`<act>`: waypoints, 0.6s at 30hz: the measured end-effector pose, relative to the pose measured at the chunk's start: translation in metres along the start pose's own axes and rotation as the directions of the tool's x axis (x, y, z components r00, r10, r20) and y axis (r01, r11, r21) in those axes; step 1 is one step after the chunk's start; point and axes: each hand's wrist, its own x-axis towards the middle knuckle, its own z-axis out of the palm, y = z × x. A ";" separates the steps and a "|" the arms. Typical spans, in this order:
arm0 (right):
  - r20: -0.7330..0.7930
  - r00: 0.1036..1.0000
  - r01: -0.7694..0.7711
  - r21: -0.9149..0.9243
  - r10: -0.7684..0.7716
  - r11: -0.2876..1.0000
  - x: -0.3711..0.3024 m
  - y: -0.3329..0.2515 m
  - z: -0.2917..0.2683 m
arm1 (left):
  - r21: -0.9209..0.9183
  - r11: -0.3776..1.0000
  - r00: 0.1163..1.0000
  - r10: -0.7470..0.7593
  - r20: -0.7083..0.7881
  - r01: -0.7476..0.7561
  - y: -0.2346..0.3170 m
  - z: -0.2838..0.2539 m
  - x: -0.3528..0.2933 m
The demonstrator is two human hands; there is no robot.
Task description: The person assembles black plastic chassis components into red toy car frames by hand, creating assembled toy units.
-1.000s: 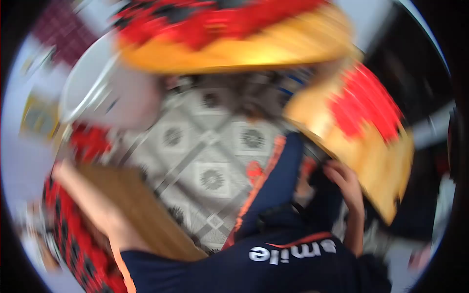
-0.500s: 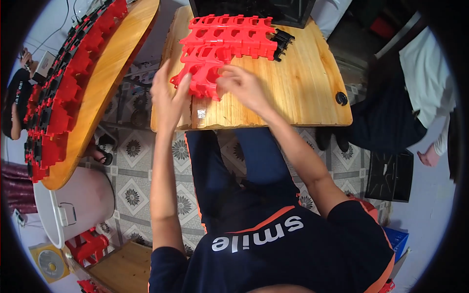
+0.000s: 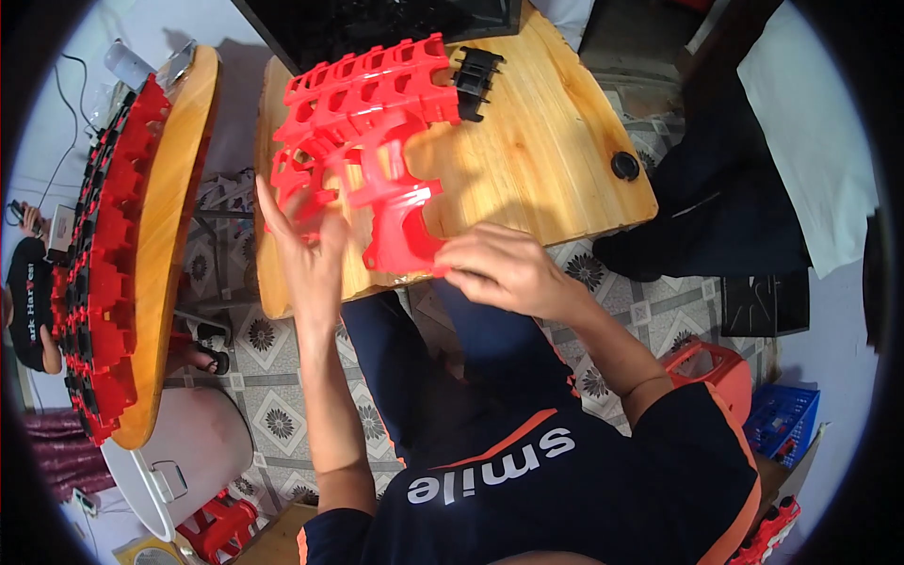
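My right hand pinches the near end of a glossy red plastic frame piece with large rounded cutouts. The piece is tilted up over the front edge of the wooden table. My left hand is open, its index finger stretched out and thumb apart, beside another red openwork piece; whether it touches that piece I cannot tell. Behind them lie joined rows of red frame pieces, partly covered by the lifted one. A black plastic clip-like part sits off their right end.
The wooden table bears a round black disc and a dark tray at its back. On the left, a wooden board carries a row of red and black pieces above a white bucket. A person in dark clothing is at the right.
The right hand has taken hold of a red frame piece and lifted its near end toward me. My left hand has moved down slightly. The view has shifted and turned.
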 end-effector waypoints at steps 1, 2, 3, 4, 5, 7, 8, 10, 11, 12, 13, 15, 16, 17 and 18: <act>0.016 0.994 0.113 -0.078 -0.112 0.990 0.001 -0.008 -0.008 | -0.338 0.919 0.975 -0.163 0.148 0.205 0.014 0.008 -0.018; 0.025 0.993 0.121 -0.069 -0.120 0.990 0.009 -0.013 -0.014 | -0.464 0.860 0.974 -0.155 0.163 0.215 0.015 0.016 -0.030; 0.117 0.977 0.176 0.025 -0.177 0.984 0.018 -0.015 -0.021 | -0.581 0.784 0.974 -0.144 0.174 0.220 0.013 0.022 -0.039; 0.198 0.952 0.216 0.108 -0.234 0.970 0.024 -0.013 -0.028 | -0.650 0.682 0.942 -0.237 0.239 0.336 0.015 0.028 -0.043; 0.222 0.949 0.185 0.189 -0.225 0.964 0.031 0.008 -0.042 | -0.699 0.561 0.896 -0.315 0.314 0.442 0.013 0.033 -0.047; -0.030 0.983 -0.178 0.089 0.181 0.980 0.047 0.076 -0.046 | -0.754 0.466 0.881 -0.335 0.335 0.464 0.000 0.038 -0.060; -0.166 0.913 -0.372 0.028 0.371 0.928 0.065 0.107 -0.044 | -0.802 0.338 0.861 -0.324 0.392 0.492 -0.004 0.037 -0.067; -0.232 0.956 -0.280 -0.547 0.179 0.789 0.081 0.180 -0.033 | -0.844 0.175 0.850 -0.264 0.456 0.507 -0.012 0.039 -0.075; -0.228 0.957 -0.276 -0.542 0.177 0.794 0.085 0.195 -0.028 | -0.847 0.176 0.852 -0.269 0.449 0.502 -0.018 0.037 -0.077; -0.105 0.954 -0.285 -0.610 0.280 0.739 0.087 0.206 -0.028 | -0.872 0.070 0.861 -0.213 0.462 0.485 -0.023 0.037 -0.079; 0.011 0.925 -0.274 -0.675 0.381 0.685 0.089 0.210 -0.028 | -0.886 -0.035 0.873 -0.156 0.461 0.462 -0.024 0.036 -0.079; -0.058 0.951 -0.252 -0.712 0.303 0.656 0.071 0.213 -0.037 | -0.888 0.051 0.875 -0.203 0.439 0.457 -0.022 0.031 -0.080; -0.251 0.901 -0.431 -0.447 0.353 0.784 0.058 0.199 -0.036 | -0.884 0.136 0.878 -0.259 0.403 0.447 -0.023 0.028 -0.083; -0.414 0.793 -0.537 -0.126 0.448 0.834 0.045 0.190 -0.042 | -0.883 0.126 0.874 -0.260 0.410 0.451 -0.024 0.026 -0.085; -0.414 0.745 -0.511 0.149 0.523 0.846 0.025 0.198 -0.045 | -0.888 0.144 0.882 -0.259 0.393 0.438 -0.026 0.025 -0.086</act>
